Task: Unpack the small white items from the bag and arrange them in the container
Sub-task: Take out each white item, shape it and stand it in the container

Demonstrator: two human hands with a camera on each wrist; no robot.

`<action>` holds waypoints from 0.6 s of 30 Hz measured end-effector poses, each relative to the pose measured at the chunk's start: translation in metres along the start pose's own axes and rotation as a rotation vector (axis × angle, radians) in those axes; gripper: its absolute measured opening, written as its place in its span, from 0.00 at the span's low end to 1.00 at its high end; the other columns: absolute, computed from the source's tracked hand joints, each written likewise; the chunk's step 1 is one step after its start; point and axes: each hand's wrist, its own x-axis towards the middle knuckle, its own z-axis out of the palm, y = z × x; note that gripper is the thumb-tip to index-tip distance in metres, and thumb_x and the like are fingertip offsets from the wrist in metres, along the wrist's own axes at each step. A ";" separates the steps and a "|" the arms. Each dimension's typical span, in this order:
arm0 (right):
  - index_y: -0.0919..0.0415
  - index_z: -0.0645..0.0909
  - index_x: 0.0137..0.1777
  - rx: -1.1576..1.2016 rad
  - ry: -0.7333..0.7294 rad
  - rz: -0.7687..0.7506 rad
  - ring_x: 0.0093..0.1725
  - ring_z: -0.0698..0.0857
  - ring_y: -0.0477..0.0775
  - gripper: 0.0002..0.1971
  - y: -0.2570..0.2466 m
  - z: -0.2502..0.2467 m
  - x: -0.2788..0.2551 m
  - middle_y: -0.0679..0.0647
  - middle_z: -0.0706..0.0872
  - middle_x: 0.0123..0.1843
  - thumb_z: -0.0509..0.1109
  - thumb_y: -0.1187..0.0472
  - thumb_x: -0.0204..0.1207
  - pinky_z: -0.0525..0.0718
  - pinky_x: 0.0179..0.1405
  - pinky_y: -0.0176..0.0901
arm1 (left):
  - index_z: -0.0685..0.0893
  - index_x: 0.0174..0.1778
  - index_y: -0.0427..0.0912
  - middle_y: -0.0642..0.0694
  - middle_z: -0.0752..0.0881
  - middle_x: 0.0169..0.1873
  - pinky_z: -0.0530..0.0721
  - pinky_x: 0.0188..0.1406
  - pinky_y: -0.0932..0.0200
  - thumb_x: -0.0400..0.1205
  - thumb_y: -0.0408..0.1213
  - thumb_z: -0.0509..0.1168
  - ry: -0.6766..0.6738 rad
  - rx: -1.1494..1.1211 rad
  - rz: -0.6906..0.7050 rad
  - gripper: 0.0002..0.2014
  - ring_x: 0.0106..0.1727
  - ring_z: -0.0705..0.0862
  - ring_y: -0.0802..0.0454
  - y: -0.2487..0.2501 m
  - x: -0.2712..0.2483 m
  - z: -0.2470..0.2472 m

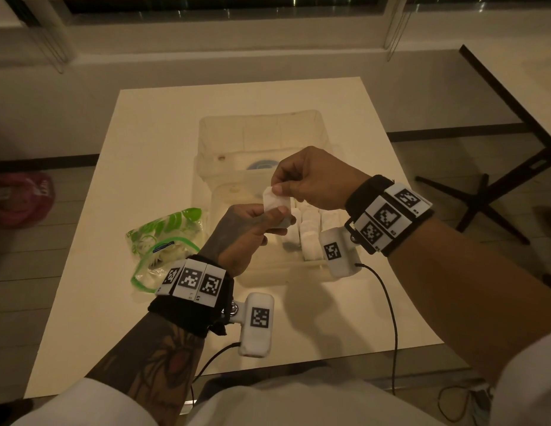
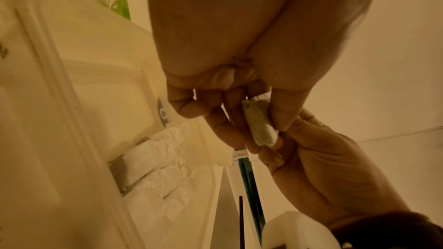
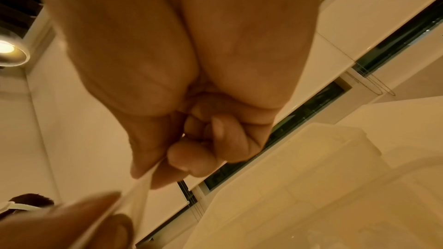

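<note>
Both hands, left hand (image 1: 248, 233) and right hand (image 1: 311, 179), pinch one small white paper sachet (image 1: 276, 200) above the clear plastic container (image 1: 206, 142); the sachets inside are partly hidden, uncountable. One green-printed zip bag (image 1: 163, 241) lies on the bench (image 1: 145, 133).

A small white packet (image 1: 276, 200), flat and slightly crumpled, sits at the centre of the head view, pinched at both ends above the clear plastic container (image 1: 206, 142). More white packets (image 1: 309, 238) stand upright in rows in the container's lower right part. The green-printed zip bag (image 1: 163, 241) lies open, lower left of the container.
</note>
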 end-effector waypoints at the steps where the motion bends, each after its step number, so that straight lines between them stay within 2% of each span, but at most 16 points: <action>1: 0.58 0.88 0.44 -0.002 0.008 0.001 0.34 0.81 0.46 0.04 0.000 0.000 0.000 0.53 0.88 0.38 0.72 0.61 0.78 0.83 0.37 0.38 | 0.89 0.49 0.44 0.47 0.93 0.45 0.77 0.43 0.51 0.83 0.46 0.65 0.018 0.000 0.009 0.11 0.44 0.89 0.54 -0.001 0.001 -0.001; 5: 0.56 0.87 0.43 -0.018 0.028 0.000 0.34 0.81 0.44 0.04 0.000 -0.002 -0.001 0.51 0.88 0.37 0.73 0.60 0.78 0.83 0.37 0.37 | 0.87 0.51 0.47 0.46 0.92 0.44 0.78 0.43 0.50 0.86 0.47 0.60 0.053 0.037 0.045 0.12 0.47 0.89 0.50 -0.005 0.002 -0.005; 7: 0.58 0.88 0.44 -0.014 0.027 0.000 0.34 0.81 0.45 0.04 0.000 -0.001 -0.001 0.53 0.88 0.38 0.73 0.61 0.78 0.83 0.37 0.37 | 0.87 0.49 0.49 0.44 0.92 0.43 0.78 0.43 0.50 0.86 0.46 0.60 0.051 0.062 0.063 0.11 0.46 0.89 0.49 -0.005 0.002 -0.006; 10: 0.60 0.88 0.46 -0.009 0.034 0.008 0.34 0.81 0.46 0.04 0.000 0.000 -0.001 0.48 0.87 0.37 0.72 0.61 0.78 0.84 0.37 0.38 | 0.87 0.48 0.49 0.45 0.92 0.40 0.78 0.41 0.52 0.86 0.46 0.60 0.063 0.074 0.086 0.11 0.41 0.89 0.54 -0.003 0.000 -0.007; 13: 0.59 0.88 0.46 -0.025 0.025 0.008 0.33 0.81 0.46 0.05 0.000 0.000 0.000 0.52 0.88 0.39 0.72 0.60 0.79 0.84 0.37 0.38 | 0.87 0.52 0.43 0.45 0.91 0.37 0.78 0.38 0.55 0.87 0.44 0.60 0.078 0.103 0.092 0.13 0.33 0.86 0.61 -0.004 -0.001 -0.006; 18: 0.58 0.87 0.46 -0.056 0.002 0.025 0.32 0.81 0.44 0.04 0.003 0.001 0.001 0.51 0.88 0.37 0.72 0.60 0.79 0.83 0.35 0.34 | 0.86 0.59 0.36 0.42 0.92 0.43 0.79 0.35 0.59 0.87 0.44 0.61 0.069 0.147 0.114 0.16 0.39 0.89 0.53 -0.009 0.000 -0.008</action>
